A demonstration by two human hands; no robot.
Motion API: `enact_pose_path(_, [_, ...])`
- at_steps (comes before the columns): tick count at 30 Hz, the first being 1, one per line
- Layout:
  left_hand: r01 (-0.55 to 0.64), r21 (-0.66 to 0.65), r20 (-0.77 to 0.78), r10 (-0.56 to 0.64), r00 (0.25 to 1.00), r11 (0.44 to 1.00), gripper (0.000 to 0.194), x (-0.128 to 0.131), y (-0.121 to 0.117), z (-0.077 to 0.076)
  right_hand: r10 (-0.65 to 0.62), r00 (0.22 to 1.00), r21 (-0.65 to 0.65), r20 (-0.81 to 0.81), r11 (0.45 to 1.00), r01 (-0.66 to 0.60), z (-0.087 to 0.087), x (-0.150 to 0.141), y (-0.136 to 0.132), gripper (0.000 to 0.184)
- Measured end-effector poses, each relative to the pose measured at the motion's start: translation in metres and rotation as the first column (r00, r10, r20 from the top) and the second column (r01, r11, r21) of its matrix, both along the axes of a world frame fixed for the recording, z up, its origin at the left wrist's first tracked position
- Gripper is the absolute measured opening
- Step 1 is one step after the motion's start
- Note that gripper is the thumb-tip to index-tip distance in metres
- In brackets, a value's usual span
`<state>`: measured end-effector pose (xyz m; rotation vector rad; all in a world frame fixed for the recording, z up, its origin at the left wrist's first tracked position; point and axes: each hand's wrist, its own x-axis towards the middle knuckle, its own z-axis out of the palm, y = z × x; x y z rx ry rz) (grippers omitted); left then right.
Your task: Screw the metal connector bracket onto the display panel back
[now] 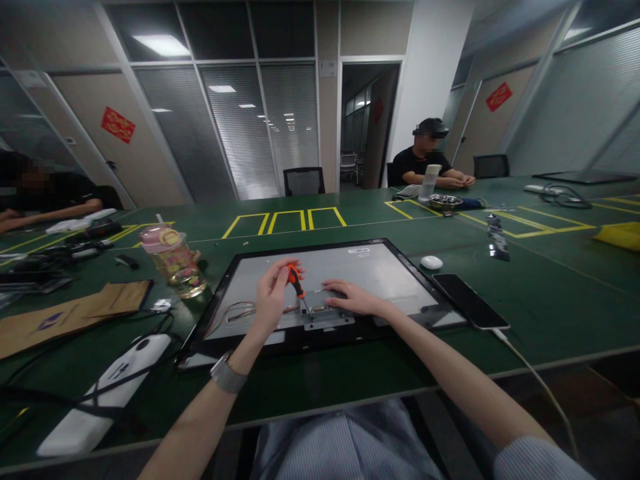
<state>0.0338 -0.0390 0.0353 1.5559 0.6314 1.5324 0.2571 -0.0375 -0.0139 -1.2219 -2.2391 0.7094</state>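
Note:
My left hand (274, 288) grips an orange and black screwdriver (296, 280) by its handle. The shaft points down, its tip at a small metal bracket (327, 319) near the front edge of a flat display panel (380, 273). The panel lies grey back up, with a black frame round it. My right hand (353, 297) rests on the panel beside the bracket, fingers stretched out and apart. Thin wires (235, 312) run across the panel left of the bracket. Whether the tip sits in a screw is too small to tell.
Left of the panel stand a drink bottle (175, 260), a brown paper bag (75, 317) and a white strapped device (107, 397). A phone (470, 300) on a cable and a white case (431, 263) lie right. Co-workers sit at the far right (425, 157) and left (45, 187).

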Motion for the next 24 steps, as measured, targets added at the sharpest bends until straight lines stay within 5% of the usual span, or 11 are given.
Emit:
enact_pose_path(6, [0.168,-0.043,0.063,-0.165,0.984,0.985,0.026,0.0034,-0.0011,-0.001,-0.003,1.0,0.008,0.01,1.0,0.003,0.0009,-0.0016,-0.0002,0.053])
enact_pose_path(15, [-0.146,0.118,-0.074,0.156,0.985,0.982,0.012,-0.0001,0.002,-0.0002,0.005,1.0,0.007,-0.014,1.0,-0.005,-0.0027,0.0003,0.0013,0.055])
enact_pose_path(21, [0.048,-0.009,0.072,-0.047,0.996,0.999,0.026,0.0033,-0.0018,-0.0001,-0.003,1.0,0.012,-0.005,1.0,0.003,0.0013,-0.0013,-0.0002,0.053])
enact_pose_path(24, [0.044,-0.023,0.039,-0.043,0.998,0.999,0.027,0.0032,-0.0039,0.001,0.002,1.0,0.011,-0.011,1.0,-0.002,0.0031,-0.0014,-0.0013,0.052])
